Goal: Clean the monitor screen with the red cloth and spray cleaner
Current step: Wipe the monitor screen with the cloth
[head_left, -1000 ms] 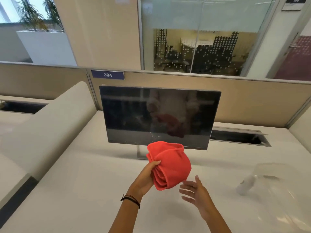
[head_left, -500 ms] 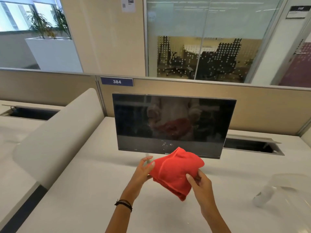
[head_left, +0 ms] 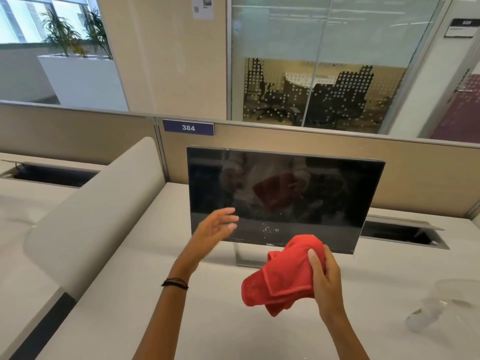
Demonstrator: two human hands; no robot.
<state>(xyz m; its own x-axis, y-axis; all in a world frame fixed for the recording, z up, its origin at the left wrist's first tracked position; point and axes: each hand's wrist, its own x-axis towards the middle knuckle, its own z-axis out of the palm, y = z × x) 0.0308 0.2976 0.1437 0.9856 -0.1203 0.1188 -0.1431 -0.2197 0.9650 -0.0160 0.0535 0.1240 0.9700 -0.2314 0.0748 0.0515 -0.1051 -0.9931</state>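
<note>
Office cubicle, white table (head_left: pixel 130 320). Right hand (head_left: pixel 326 279), fingers closed, bunches red cloth (head_left: pixel 283 276) below Dell monitor (head_left: pixel 285 193), near droplets (head_left: pixel 268 228), likely for wiping. Left hand (head_left: pixel 215 227) open, empty, at monitor's lower-left corner.

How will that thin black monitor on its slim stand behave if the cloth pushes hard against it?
The thin black monitor rests on one slim metal stand, so a hard push would likely rock or tilt it. The open left hand near its edge could brace it. The bunched red cloth in the right hand looks soft, unlikely to scratch.
</note>
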